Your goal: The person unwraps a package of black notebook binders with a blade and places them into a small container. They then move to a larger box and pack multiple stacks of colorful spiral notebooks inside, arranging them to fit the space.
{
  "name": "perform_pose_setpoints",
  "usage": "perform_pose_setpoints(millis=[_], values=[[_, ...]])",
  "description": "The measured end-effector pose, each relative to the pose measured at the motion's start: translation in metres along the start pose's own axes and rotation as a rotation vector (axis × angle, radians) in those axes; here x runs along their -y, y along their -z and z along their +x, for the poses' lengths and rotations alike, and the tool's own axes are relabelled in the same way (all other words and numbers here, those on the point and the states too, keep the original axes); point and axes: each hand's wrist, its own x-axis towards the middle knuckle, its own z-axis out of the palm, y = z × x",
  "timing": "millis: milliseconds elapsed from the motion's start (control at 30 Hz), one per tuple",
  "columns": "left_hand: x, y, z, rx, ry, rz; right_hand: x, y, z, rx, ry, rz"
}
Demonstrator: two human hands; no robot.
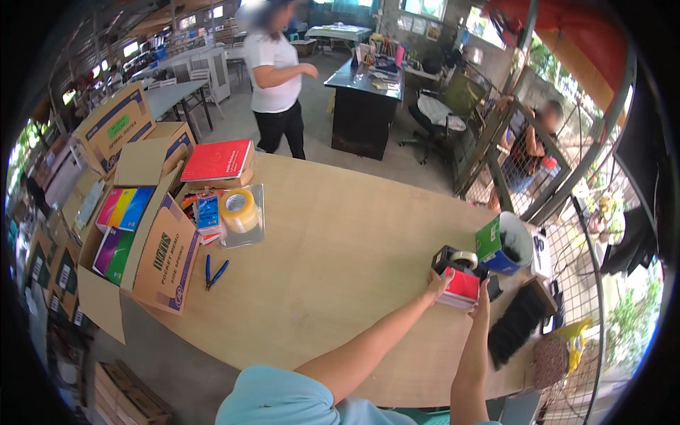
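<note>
A small stack of red-covered memo pads [462,283] is held between my two hands at the right side of the table. My left hand [438,285] grips its left side, thumb along the top edge. On the opposite side my right hand [482,300] presses its fingers against the stack. Just beyond the stack stands a black tape dispenser [445,259] with a roll of tape [465,259] in it. Whether the stack rests on the table or is lifted slightly, I cannot tell.
An open carton [166,255] of colourful pads stands at left, near blue-handled pliers [214,273], yellowish tape [239,209] and a red pad stack [218,161]. A bin [516,237] and black brush-like item [520,322] line the right edge. A person [275,78] stands beyond the table.
</note>
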Motion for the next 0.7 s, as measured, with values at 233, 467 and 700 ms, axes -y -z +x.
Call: perform_pose_setpoints(millis=[233, 467, 700], values=[[0.003, -0.007, -0.015, 0.315, 0.131, -0.099, 0.006, 0.050, 0.014, 0.260, 0.090, 0.070], [-0.015, 0.003, -0.048, 0.182, 0.007, -0.024, -0.004, 0.080, 0.031, 0.392, 0.105, 0.068], [-0.016, 0.191, -0.172, 0.600, -0.117, -0.107, 0.004, 0.051, 0.020, -0.776, 0.788, 0.172]])
